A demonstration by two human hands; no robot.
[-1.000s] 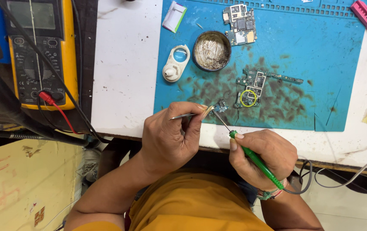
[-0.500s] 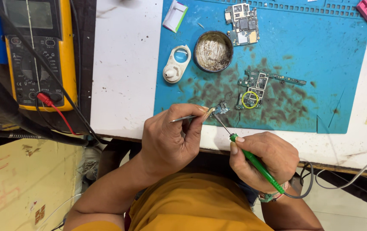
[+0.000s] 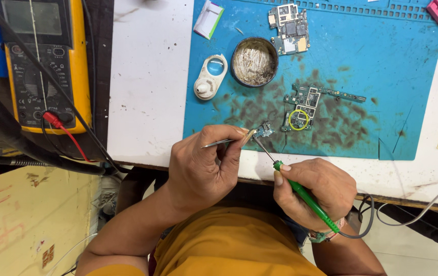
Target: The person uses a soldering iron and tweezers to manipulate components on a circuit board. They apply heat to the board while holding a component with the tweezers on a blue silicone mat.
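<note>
Head view: left hand (image 3: 198, 166) pinches tweezers (image 3: 226, 141), right hand (image 3: 316, 189) grips soldering iron (image 3: 300, 193), near solder tin (image 3: 254, 62).

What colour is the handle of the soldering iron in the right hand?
Green, on the thin soldering iron in the right hand; head view.

The blue mat (image 3: 413, 76) lies bare along its right side and far right corner. Toward its far-left corner a round tin (image 3: 253, 62), a white plastic ring (image 3: 210, 77) and two circuit boards (image 3: 289, 23) (image 3: 308, 105) crowd the middle. The desk's white strip (image 3: 150, 76) left of the mat is open up to the yellow multimeter (image 3: 40, 61).
</note>
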